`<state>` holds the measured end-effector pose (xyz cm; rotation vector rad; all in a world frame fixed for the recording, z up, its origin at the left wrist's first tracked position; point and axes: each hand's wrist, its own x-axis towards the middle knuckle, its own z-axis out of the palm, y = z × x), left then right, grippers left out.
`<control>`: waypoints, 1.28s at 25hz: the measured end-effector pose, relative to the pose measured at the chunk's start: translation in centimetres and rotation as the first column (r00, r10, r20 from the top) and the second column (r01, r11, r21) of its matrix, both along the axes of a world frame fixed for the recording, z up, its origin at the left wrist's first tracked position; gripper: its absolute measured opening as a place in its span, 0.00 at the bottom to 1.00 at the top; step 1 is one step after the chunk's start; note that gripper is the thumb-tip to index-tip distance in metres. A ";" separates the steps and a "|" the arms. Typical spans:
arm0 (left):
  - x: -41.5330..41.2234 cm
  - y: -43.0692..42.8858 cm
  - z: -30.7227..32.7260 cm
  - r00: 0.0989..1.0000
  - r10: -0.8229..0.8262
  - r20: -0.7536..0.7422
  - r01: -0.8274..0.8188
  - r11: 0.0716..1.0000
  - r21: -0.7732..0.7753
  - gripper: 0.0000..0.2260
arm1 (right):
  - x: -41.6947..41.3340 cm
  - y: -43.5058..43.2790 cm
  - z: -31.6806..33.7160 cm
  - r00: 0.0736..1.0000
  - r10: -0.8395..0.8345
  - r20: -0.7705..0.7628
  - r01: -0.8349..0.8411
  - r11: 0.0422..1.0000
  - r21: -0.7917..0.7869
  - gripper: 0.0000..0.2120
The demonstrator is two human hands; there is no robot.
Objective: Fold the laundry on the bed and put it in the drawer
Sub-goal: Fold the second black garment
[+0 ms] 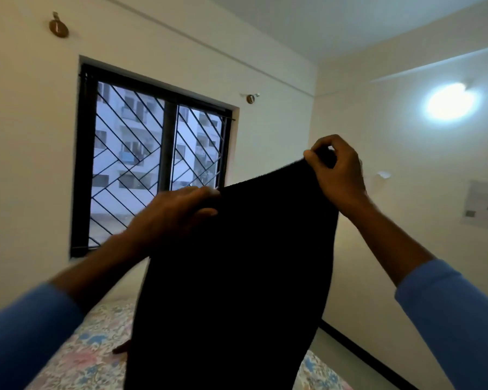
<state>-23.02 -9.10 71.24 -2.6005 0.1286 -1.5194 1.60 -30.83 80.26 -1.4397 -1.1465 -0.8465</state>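
Note:
A black garment (231,277) hangs in the air in front of me, lifted high above the bed (90,353), whose floral sheet shows below. My left hand (175,212) grips its top edge on the left side. My right hand (335,170) pinches the upper right corner, raised higher than the left. The cloth drops down out of the bottom of the view and hides the middle of the bed. A small dark brown piece (121,349) of another item peeks out on the sheet beside the garment.
A barred window (152,164) fills the wall straight ahead. A wall lamp (448,102) glows on the right wall, with a switch panel (485,204) below it. A dark skirting line (358,350) runs along the floor right of the bed.

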 end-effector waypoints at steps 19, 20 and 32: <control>0.5 1.7 0.3 0.821 -0.258 -0.509 -0.216 0.685 -0.696 0.22 | 6.4 -6.3 -10.1 0.982 0.181 0.052 -0.048 0.507 -0.861 0.20; 0.4 1.5 -0.1 0.792 -0.390 -0.470 -0.177 0.590 -0.787 0.20 | 6.4 -7.0 -10.0 0.969 0.202 -0.146 -0.235 0.546 -0.804 0.21; 11.5 -1.1 -12.2 0.941 0.324 -0.099 -0.185 0.244 -0.952 0.15 | 8.5 0.6 -24.3 0.415 -0.059 -0.908 -0.263 0.948 -0.181 0.26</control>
